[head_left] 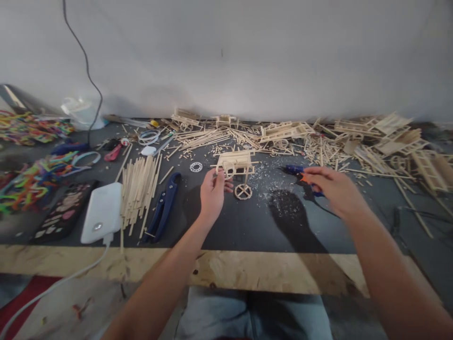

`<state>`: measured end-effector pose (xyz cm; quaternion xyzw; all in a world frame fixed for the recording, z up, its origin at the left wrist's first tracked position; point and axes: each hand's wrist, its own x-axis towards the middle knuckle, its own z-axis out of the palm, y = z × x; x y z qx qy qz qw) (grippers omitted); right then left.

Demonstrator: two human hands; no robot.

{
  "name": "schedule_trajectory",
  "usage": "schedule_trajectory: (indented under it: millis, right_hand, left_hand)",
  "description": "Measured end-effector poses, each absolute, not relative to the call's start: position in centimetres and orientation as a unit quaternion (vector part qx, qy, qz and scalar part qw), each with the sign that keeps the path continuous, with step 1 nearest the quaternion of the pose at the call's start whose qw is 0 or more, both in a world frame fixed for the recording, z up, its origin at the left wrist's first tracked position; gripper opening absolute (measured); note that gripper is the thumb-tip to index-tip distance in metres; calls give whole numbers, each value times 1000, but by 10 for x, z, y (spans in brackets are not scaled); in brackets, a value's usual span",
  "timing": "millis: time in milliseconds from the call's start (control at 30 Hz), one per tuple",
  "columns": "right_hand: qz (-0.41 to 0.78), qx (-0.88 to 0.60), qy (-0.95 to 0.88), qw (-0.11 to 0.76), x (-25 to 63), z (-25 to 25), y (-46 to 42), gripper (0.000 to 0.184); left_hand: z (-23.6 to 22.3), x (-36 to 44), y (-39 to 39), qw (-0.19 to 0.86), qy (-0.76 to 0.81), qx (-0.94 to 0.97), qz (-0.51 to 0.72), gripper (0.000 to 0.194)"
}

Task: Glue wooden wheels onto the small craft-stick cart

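Note:
My left hand [213, 188] is closed with thumb and fingers at the near left side of a small model cart [236, 158] built from thin wooden sticks. A round wheel with crossed spokes [243, 191] shows just below the cart, beside my fingertips. Another pale ring-shaped piece [229, 171] is partly covered by the fingers. My right hand [331, 186] is wrapped round a blue hot glue gun [293, 169] with an orange trigger, its nozzle pointing left toward the cart with a gap between. Clear glue scraps [283, 203] lie beneath the gun.
Loose sticks [139, 189], a blue-handled cutter [163, 208], a white power bank [102, 212] and a dark patterned phone case [65, 212] lie at left. A white perforated ring [196, 167] sits near my left hand. Stick models [286, 131] line the back; colourful pipe cleaners [42, 177] lie far left.

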<state>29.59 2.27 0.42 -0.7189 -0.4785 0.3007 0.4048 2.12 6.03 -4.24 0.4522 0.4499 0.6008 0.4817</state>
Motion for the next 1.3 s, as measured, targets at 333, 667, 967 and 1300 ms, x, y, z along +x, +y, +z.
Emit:
schedule_trajectory:
  millis: [333,667,967,1300]
  right_hand:
    - [420,-599,-656,186,233,44,62,32]
    - [464,-476,-738,115,217,43,96,36]
    - [472,-456,-746,113,210,41,99,21]
    - [492,-466,-720,153,200,39,98,21]
  left_hand:
    - [30,0,102,454,478,619,427,17]
    - [69,17,130,444,449,673,385,16]
    - [58,15,136,527,433,597,424,17]
    - [60,19,134,535,406,596,441,15]
